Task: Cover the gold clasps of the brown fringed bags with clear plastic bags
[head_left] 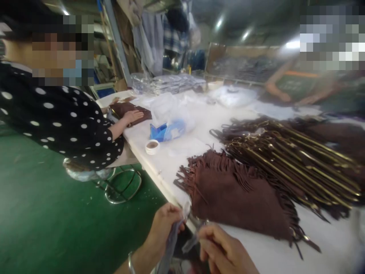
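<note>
Left hand (167,224) and right hand (225,251) are low at 6 o'clock, just off the near edge of the white table (185,146). Both are pinched shut on one clear plastic bag (173,243), which hangs limp between them; the left takes one edge, the right the other. At 1 o'clock from my hands, lying flat on the table, is a brown fringed suede bag (236,198). Beyond it at 2 o'clock is a heap of brown straps with gold chains (299,160). At 11 o'clock on the bare top are a small white tape roll (152,146) and a blue packet in plastic (165,131). At 10 o'clock a co-worker in a polka-dot top (57,114) sits on a chrome stool (122,186), one hand (134,115) flat on a brown piece. The floor (42,213) is green. At 12 o'clock, far end: stacked clear packets (171,83), with hanging clothes (159,34) above. The background is blurred.
</note>
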Motion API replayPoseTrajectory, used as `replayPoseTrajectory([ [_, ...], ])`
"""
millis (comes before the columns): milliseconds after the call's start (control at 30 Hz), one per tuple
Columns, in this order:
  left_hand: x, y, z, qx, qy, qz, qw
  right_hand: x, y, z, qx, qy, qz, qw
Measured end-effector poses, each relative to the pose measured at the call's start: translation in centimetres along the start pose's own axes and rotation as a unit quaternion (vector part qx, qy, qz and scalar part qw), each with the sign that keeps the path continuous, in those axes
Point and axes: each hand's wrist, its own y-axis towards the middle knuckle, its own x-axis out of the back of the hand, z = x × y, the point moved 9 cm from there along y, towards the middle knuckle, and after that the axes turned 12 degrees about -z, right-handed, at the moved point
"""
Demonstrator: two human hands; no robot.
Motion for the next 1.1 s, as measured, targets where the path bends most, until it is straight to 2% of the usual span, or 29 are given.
replayPoseTrajectory([
  [33,0.0,0.1,0.1,0.000,-0.005,0.000,1.000,-1.3,1.0,1.3,0.014,0.010,0.031,0.999],
  [100,0.2,0.2,0.1,-0.001,-0.019,-0.005,1.000,-3.0,3.1,2.9,0.024,-0.001,0.048,0.999],
  [233,0.1,0.2,0.1,-0.002,-0.065,0.012,0.998,-4.6,5.3,3.1,-0.001,-0.065,0.045,0.997],
  [433,0.0,0.0,-0.2,0.012,-0.108,0.021,0.994,-4.4,5.5,4.1,0.063,-0.206,-0.009,0.976],
  [600,0.1,0.3,0.5,0.028,-0.127,0.030,0.991,-4.7,5.7,3.5,0.071,-0.309,-0.043,0.947],
  [800,-0.1,0.8,1.7,0.022,-0.136,0.047,0.989,-5.5,5.6,3.2,0.117,-0.381,-0.047,0.916],
  [967,-0.2,1.3,1.4,-0.016,-0.116,0.029,0.993,-6.0,5.5,3.0,0.138,-0.434,-0.041,0.890],
  [1100,0.0,0.9,1.2,-0.017,-0.103,0.014,0.994,-6.1,5.5,3.0,0.133,-0.444,-0.023,0.886],
])
